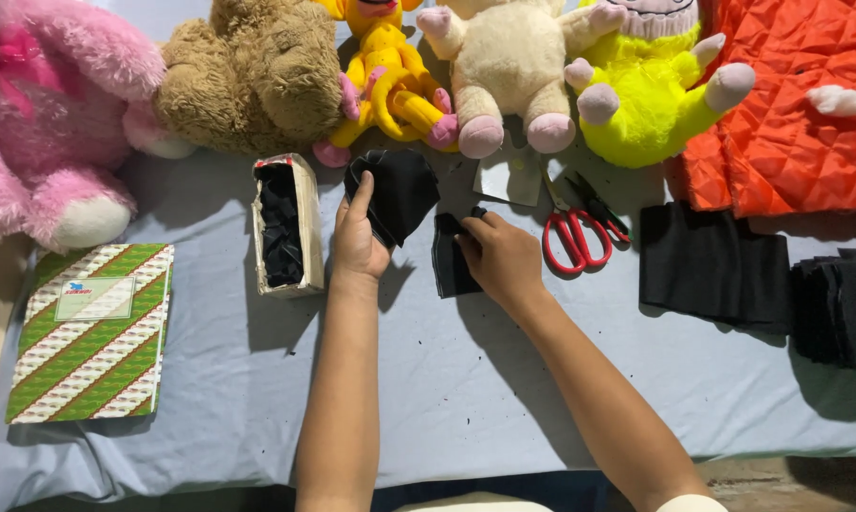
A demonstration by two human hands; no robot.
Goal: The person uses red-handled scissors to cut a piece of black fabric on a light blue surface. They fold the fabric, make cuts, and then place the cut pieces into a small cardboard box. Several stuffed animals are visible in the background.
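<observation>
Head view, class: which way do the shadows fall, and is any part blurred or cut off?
Head view: sharp throughout; shadows fall toward the viewer, dark beneath the box, the left hand and the right hand; the light is even, with no glare on the scissors; the toys are cropped at the top edge.

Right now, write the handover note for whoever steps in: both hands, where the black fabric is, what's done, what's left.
Left hand: gripping a bunched black fabric piece, lifted off the sheet.
Right hand: fingers closed on a small black piece lying on the grey sheet.
Open box left of the hands holds black pieces.
Red scissors lie idle to the right; beyond them folded black cloth and a black stack.
Done: pieces cut.
Left: probably sorting them; uncertain.
</observation>
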